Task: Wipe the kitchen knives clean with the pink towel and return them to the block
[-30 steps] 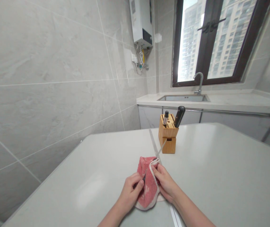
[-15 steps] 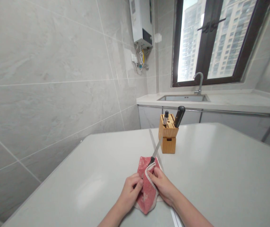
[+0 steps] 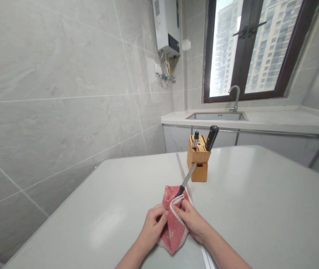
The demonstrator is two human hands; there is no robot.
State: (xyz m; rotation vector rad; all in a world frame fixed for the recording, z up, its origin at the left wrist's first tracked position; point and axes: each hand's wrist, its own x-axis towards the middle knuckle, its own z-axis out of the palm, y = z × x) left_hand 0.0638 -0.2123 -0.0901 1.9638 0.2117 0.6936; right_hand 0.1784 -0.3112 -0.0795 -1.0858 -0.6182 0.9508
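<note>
A knife (image 3: pixel 189 175) with a narrow blade and black handle points away from me, its tip in front of the knife block's lower part. A pink cloth (image 3: pixel 172 235) with a white edge is folded around the lower part of its handle. My left hand (image 3: pixel 154 224) is closed at the handle's rear end, against the cloth; the fold partly hides the grip. My right hand (image 3: pixel 193 220) pinches the cloth's white-edged fold beside the handle, thumb on top.
On the white table (image 3: pixel 114 194) stands a wooden knife block (image 3: pixel 199 172) holding a large black-handled knife (image 3: pixel 212 138) and another tool with a black-and-silver handle (image 3: pixel 195 140). Farther back are a counter (image 3: pixel 277 116) with a sink (image 3: pixel 218 117) and a tap (image 3: pixel 234 98). A tiled wall (image 3: pixel 64 123) rises at left.
The knife blade has swung slightly to the right, its tip now in front of the block. The cloth fold by my right hand has shifted a little; both hands stay nearly in place.
</note>
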